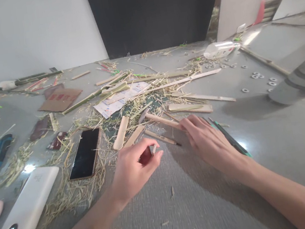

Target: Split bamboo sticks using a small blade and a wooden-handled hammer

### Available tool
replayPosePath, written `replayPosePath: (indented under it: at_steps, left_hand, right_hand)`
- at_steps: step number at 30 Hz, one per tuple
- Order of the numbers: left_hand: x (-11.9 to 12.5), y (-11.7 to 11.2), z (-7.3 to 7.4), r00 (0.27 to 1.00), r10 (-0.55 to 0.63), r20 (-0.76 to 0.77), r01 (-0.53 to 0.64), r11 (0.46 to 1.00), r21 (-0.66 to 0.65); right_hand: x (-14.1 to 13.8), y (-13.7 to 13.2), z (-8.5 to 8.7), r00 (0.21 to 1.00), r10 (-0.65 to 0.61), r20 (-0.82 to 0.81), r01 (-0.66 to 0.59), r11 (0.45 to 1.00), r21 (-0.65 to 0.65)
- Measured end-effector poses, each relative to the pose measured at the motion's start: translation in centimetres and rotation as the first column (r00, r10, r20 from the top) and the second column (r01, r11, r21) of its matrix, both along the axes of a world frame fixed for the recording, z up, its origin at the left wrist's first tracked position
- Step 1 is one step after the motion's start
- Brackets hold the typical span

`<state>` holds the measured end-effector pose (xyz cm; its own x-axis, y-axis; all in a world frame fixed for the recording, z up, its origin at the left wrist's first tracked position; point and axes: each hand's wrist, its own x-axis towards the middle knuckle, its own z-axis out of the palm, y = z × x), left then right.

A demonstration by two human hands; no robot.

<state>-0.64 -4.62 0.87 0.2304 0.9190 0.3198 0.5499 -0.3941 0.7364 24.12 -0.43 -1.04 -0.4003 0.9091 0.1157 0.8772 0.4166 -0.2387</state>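
My left hand (137, 166) is closed in a pinch above the grey table, with a small pale piece (154, 149) between thumb and forefinger. The piece is mostly hidden, so its kind is unclear. My right hand (206, 141) has its fingers closed on the near end of a wooden-handled tool (163, 121) with a curved grey metal head. Between my hands lies a short pencil-like wooden stick (160, 136) with a dark tip. Split bamboo pieces (121, 133) rest just beyond my left hand. Beside my right wrist is a green-and-black slim tool (230, 138).
Bamboo shavings (94, 182) litter the table. On the left are a phone (85, 153), a white power bank (28, 204) and a blue-black cutter (1, 152). Small white rings (256, 75), a plastic bottle (220, 49) and a large grey cylinder (301, 77) stand or lie right.
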Motion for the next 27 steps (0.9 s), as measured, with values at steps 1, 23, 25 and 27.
replayPosePath:
  at_steps: [1, 23, 25, 27]
  left_hand:
    - [0.0, 0.0, 0.0, 1.0, -0.007, 0.023, 0.008, 1.0, -0.024]
    - [-0.2, 0.0, -0.4, 0.996, -0.076, 0.036, 0.074, 0.996, 0.06]
    - [-0.2, 0.0, -0.3, 0.997, -0.075, 0.032, 0.073, 0.996, 0.059]
    - [-0.1, 0.1, -0.2, 0.996, -0.079, 0.038, 0.076, 0.995, 0.068]
  right_hand:
    - [0.0, 0.0, 0.0, 1.0, 0.008, -0.004, -0.008, 1.0, 0.003]
    - [-1.8, -0.2, -0.2, 0.968, 0.209, -0.139, -0.181, 0.965, 0.189]
    - [-2.1, -0.3, -0.3, 0.968, 0.222, -0.121, -0.205, 0.969, 0.136]
    - [-2.3, -0.3, -0.6, 0.972, 0.21, -0.105, -0.198, 0.974, 0.113]
